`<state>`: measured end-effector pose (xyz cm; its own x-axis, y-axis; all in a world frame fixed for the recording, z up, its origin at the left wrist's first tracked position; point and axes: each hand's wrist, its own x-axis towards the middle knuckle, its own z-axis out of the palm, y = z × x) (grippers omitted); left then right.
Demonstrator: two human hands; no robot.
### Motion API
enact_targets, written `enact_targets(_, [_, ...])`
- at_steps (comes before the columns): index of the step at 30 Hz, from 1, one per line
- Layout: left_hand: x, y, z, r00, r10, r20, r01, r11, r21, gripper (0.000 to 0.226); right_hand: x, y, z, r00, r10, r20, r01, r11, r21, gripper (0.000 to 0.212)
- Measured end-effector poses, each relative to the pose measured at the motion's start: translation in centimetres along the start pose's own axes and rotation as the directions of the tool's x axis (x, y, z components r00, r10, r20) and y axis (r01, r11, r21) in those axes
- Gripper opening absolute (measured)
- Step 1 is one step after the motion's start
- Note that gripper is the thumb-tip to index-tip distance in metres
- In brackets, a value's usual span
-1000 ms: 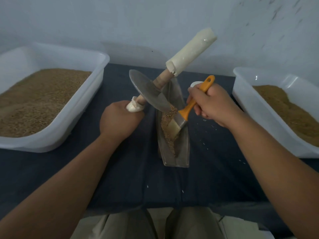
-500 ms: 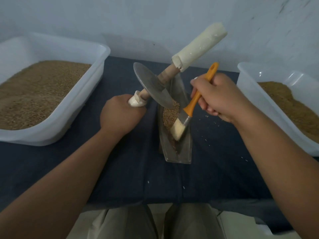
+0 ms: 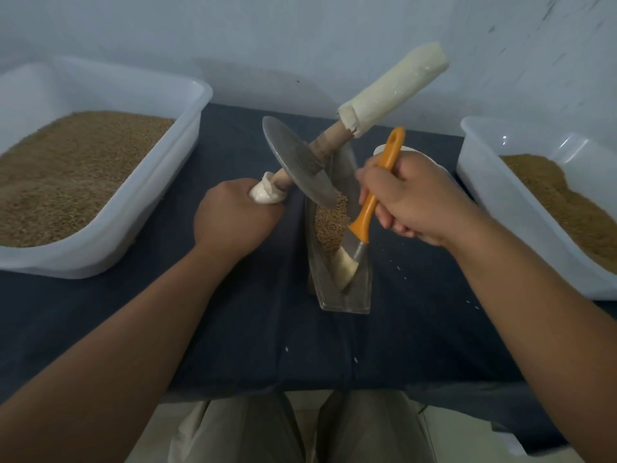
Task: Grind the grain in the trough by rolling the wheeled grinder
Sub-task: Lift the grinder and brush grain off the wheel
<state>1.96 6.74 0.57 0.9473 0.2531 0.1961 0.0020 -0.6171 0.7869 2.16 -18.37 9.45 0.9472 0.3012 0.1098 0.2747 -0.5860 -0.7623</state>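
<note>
While dark cloth (image 3: 267, 329) spreads under both fists, left tub (image 3: 187, 105) & right tub (image 3: 467, 182) sit outboard of them. L hand (image 3: 233, 218) clenches wheeled grinder (image 3: 293, 162) by its wrapped end, disc tilted over trough (image 3: 347, 299) btwn the fists. R hand (image 3: 414, 198) grips brush (image 3: 365, 215), bristles under its fingers beside grain (image 3: 329, 222).
</note>
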Motion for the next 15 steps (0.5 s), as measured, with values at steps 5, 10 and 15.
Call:
enact_targets(5, [0.1, -0.1, 0.0, 1.000, -0.018, -0.009, 0.017, 1.000, -0.018, 0.032, 0.5, 0.9, 0.1, 0.988, -0.084, -0.126, 0.059, 0.981, -0.187, 0.040])
enact_targets(10, [0.2, -0.1, 0.0, 0.999, -0.032, 0.003, 0.032, 0.999, -0.002, 0.032, 0.2, 0.7, -1.6, 0.982, -0.126, -0.139, 0.118, 0.991, -0.061, 0.035])
enact_targets(15, [0.1, 0.1, 0.1, 1.000, -0.016, 0.006, 0.016, 1.000, -0.001, 0.024, -0.7, 1.2, -1.1, 0.986, -0.158, -0.059, 0.149, 0.980, -0.133, 0.036])
